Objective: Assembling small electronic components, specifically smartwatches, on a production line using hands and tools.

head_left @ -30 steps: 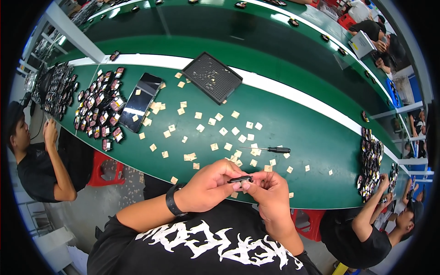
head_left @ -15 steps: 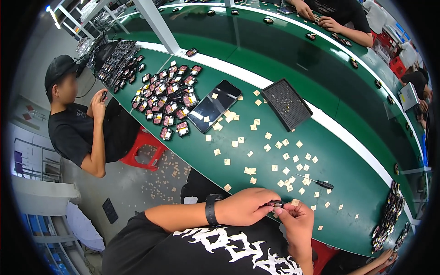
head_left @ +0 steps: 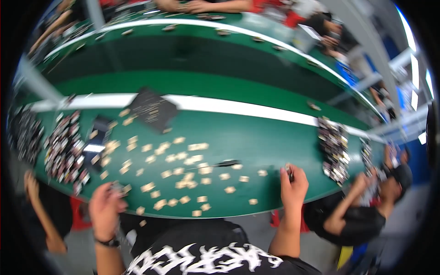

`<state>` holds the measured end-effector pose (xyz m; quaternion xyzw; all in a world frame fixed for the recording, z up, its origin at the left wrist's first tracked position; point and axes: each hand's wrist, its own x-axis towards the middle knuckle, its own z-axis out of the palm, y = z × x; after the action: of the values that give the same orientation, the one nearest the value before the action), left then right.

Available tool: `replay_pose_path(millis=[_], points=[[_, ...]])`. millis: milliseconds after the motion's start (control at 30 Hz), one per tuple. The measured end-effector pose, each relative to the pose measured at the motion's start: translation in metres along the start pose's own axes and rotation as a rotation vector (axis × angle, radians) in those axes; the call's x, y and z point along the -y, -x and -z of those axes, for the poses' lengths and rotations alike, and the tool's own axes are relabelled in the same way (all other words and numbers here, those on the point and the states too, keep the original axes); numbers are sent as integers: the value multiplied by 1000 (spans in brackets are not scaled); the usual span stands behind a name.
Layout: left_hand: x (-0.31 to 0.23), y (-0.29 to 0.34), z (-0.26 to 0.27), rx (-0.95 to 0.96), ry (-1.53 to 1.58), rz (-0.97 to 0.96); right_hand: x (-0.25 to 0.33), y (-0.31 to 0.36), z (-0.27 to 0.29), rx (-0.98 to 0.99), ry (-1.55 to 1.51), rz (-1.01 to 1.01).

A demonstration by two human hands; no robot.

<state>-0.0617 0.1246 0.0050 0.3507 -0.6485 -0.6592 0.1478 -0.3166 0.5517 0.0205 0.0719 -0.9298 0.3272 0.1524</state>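
Over the table's left front edge, my left hand is closed on a small electronic module, black and grey and smeared by motion. My right hand is above the front edge on the right, with thumb and fingers closed on a small dark piece; its exact kind is hidden by the fingers. Many small cream-coloured square pieces lie scattered on the green table between the hands. Among them rests a screwdriver with a black handle.
A heap of modules lies at the left, beside a dark flat screen device. At the back stands a black tray. Another module pile is on the right, near a seated co-worker. A green conveyor runs behind.
The view has swung to the right. My hands, together at a black module before, are now wide apart: the left with a module, the right with a small dark piece.
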Motion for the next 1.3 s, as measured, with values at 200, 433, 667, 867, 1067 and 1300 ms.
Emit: replay_pose_path(millis=[200,433,667,867,1067,1300], points=[[26,-21,85,-123,-163,16,-136,-25,60,-191,630,-185],[-60,10,-5,191,155,-43,-176,-42,96,-8,805,-155],[-118,37,-23,316,-41,-185,-225,-49,98,87,898,146],[-121,37,-14,308,-294,-353,-187,-17,84,24,658,372],[-112,28,-12,260,-379,-453,-109,5,42,70,410,484],[-41,2,19,-110,-567,-349,-67,14,-4,229,201,510]])
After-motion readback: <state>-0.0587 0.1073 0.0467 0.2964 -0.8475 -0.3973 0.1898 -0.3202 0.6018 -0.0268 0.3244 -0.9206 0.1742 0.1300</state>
